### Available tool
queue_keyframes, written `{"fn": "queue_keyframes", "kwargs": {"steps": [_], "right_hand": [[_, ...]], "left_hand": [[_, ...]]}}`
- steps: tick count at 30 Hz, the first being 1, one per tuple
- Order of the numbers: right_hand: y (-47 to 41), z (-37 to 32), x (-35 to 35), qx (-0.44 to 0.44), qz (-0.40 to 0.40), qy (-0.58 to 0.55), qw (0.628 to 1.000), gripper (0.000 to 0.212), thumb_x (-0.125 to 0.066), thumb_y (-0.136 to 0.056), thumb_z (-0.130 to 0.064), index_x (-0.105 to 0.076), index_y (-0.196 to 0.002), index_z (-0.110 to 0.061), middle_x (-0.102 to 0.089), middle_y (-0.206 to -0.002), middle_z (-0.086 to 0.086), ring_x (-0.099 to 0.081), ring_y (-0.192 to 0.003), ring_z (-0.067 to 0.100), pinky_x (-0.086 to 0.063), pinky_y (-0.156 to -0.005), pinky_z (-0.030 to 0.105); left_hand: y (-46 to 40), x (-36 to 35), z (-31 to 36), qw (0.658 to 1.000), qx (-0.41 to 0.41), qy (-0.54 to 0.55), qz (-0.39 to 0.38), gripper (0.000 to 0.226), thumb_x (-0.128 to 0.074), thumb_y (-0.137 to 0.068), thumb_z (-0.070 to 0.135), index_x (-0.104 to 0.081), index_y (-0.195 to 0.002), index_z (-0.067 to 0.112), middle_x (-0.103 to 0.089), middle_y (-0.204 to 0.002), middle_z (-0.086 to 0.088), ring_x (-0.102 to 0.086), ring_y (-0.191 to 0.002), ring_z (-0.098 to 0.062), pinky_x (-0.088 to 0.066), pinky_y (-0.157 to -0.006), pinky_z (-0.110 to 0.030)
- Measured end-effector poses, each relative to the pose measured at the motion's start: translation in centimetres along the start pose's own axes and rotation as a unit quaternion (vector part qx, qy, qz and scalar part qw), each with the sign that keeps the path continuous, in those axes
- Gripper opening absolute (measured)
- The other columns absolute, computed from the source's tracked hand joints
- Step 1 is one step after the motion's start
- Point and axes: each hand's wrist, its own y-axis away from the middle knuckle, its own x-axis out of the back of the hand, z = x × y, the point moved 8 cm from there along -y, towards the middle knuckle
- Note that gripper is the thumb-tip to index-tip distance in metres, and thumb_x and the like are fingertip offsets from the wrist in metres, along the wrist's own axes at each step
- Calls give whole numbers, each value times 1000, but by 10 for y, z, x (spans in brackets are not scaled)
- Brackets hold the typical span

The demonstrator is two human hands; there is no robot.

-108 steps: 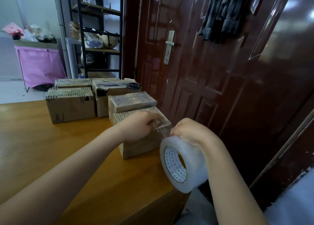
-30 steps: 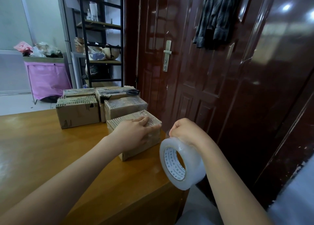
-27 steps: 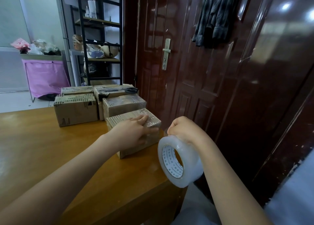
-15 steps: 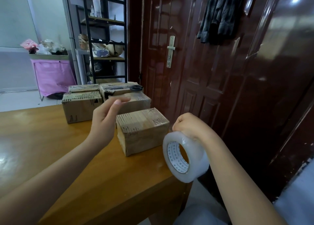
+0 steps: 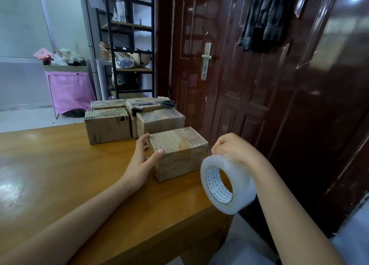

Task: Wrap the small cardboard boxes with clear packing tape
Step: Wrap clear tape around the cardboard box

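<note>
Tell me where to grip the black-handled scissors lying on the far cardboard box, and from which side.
Take the black-handled scissors by the handle loops at their right end, coming from above and the right, probably with the left hand, since the right hand holds the clear tape roll. They lie flat on the far cardboard box, loops overhanging near its right edge, blades pointing left.

Dim indoor light — brightest off the pale wall [image 5: 24,24] beyond the left hand [image 5: 142,160]. Glare patches on the table [image 5: 50,164] and glossy door [image 5: 259,84]. Edges bow — wide-angle lens. Focus mostly sharp.
</note>
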Motion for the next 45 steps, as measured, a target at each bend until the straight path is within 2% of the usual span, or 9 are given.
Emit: {"fn": "queue_keyframes", "kwargs": {"steps": [3,8,14,20,25,27,30,37,45], "right_hand": [[10,2,4,34,20,-38,999,12,-63,-87,-11,-68,-76,-14,-70,-82,3,-61,-70,16,-46,-59,29],[37,12,19,85,55,-117,988,9,-68,-86,-14,-71,-78,-15,-73,-81,1,-69,-82,20,-56,-77,37],[49,24,27,119,118,-167,972,17,-57,-94,-9,-67,-81,-16,-72,-78,-8,-64,-74,-2,-44,-64,12],[50,7,35,177,211,-141,951,25,-50,-96,-4,-57,-77,-19,-65,-85,-9,-61,-86,2,-43,-68,9],[50,5,29,190,258,-117,940,22,-48,-97,-3,-58,-81,-14,-64,-85,-8,-60,-85,3,-43,-67,10],[53,7,29,196,278,-112,934,20,-48,-96,-3,-58,-82,-12,-66,-86,-5,-60,-85,5,-41,-67,9],[56,12,28,199,292,-113,928,19,-49,-96,-2,-58,-82,-11,-66,-86,-3,-61,-86,7,-40,-68,8],[59,0,20,234,287,-75,926,19,-51,-95,-3,-56,-81,-13,-65,-84,-1,-60,-82,12,-48,-69,26],[50,-30,3,261,237,-3,936,17,-50,-98,-9,-55,-82,-13,-56,-77,-9,-54,-71,11,-48,-61,39]], "left_hand": [[-1,0,7,999,-32,0,24,89,-68,-76,61,-20,-146,34,-32,-141,13,-32,-132,-7,-33,-104,-28],[4,6,28,974,-175,-144,15,96,-66,-65,65,-15,-143,41,-25,-148,14,-30,-138,-11,-34,-107,-32],[18,-9,38,801,-443,-403,-3,84,-51,-87,62,-17,-150,17,-23,-154,-16,-16,-147,-35,-31,-109,-60],[27,-14,40,750,-494,-440,-3,80,-65,-77,39,-27,-145,18,-34,-145,-14,-22,-145,-33,-25,-114,-57],[40,-22,44,693,-543,-474,3,38,-52,-87,19,-53,-124,17,-58,-127,-7,-43,-131,-25,-25,-117,-45],[46,-24,46,694,-555,-459,-11,32,-56,-87,21,-55,-119,20,-64,-120,-6,-48,-125,-22,-31,-113,-45],[44,-18,59,752,-530,-391,34,37,-52,-95,35,-49,-127,17,-52,-133,-6,-44,-130,-24,-29,-116,-43],[1,-8,32,909,-261,-320,51,87,-37,-82,80,-29,-149,24,-16,-160,-2,-2,-149,-18,-13,-117,-49],[14,-15,40,849,-343,-399,57,68,-33,-91,72,-55,-130,21,-55,-128,-8,-41,-122,-25,-34,-105,-53]]}}
